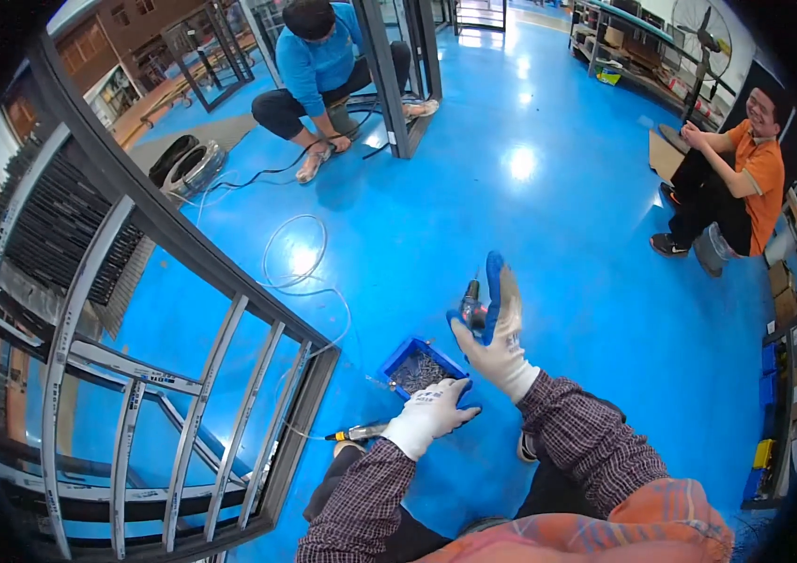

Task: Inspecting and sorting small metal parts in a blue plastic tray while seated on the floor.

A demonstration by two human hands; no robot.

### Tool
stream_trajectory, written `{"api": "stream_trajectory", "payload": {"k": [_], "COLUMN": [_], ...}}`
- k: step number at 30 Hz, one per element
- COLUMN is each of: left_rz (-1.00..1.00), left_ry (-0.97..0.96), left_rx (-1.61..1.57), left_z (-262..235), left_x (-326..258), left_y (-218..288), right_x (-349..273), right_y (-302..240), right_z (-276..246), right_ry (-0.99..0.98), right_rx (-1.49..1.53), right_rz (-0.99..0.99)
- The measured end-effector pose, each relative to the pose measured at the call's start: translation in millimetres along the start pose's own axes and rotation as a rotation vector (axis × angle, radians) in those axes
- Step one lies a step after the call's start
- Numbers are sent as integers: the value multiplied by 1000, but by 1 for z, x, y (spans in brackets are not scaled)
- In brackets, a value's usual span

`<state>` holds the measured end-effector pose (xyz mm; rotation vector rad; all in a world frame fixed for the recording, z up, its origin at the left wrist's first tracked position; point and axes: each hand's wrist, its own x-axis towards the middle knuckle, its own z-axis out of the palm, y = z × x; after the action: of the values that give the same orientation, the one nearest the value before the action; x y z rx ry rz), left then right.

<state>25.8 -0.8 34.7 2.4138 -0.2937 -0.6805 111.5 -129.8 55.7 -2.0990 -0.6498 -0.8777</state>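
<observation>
My left hand (431,418), in a white glove with blue-coated fingers, is over the near edge of a blue bin (401,357). Its fingers point right, with the thumb apart, and I see nothing held. Many small silvery screws (422,372) lie in the bin. To the right, my right hand (497,342) is raised in a matching glove, fingers stretched up and thumb spread. Just beyond it is a power drill (470,302), partly hidden behind the fingers. A yellow and black air tool (359,433) with a thin hose lies left of my left wrist.
A large grey metal frame with crossbars (201,389) stands close on my left. A clear hose (321,239) loops over the blue floor (548,216). One person in blue (323,66) squats by another frame; a person in orange (757,174) sits at right near shelves and a fan (706,42).
</observation>
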Motion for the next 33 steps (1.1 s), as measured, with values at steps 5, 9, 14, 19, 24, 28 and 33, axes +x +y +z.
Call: {"api": "stream_trajectory", "payload": {"k": [5, 9, 14, 19, 24, 28, 33], "left_rz": [75, 72, 0, -44, -69, -67, -49], "left_ry": [124, 185, 40, -57, -55, -77, -104], "left_rx": [59, 108, 43, 54, 115, 148, 154], "left_z": [13, 11, 13, 28, 49, 63, 62], "left_x": [3, 5, 15, 44, 24, 10, 20], "left_y": [-12, -11, -12, -6, -29, -56, -60], "right_x": [16, 30, 20, -45, -67, -62, -61], "right_y": [-2, 10, -14, -18, -28, -33, -34], "right_z": [-29, -27, -27, 0, 4, 3, 5], "right_ry": [-8, 112, -127, -727, -862, -871, -900], "right_rx": [-162, 66, 8, 421, 557, 500, 473], "right_rz": [-125, -15, -97, -77, 96, 100, 172]}}
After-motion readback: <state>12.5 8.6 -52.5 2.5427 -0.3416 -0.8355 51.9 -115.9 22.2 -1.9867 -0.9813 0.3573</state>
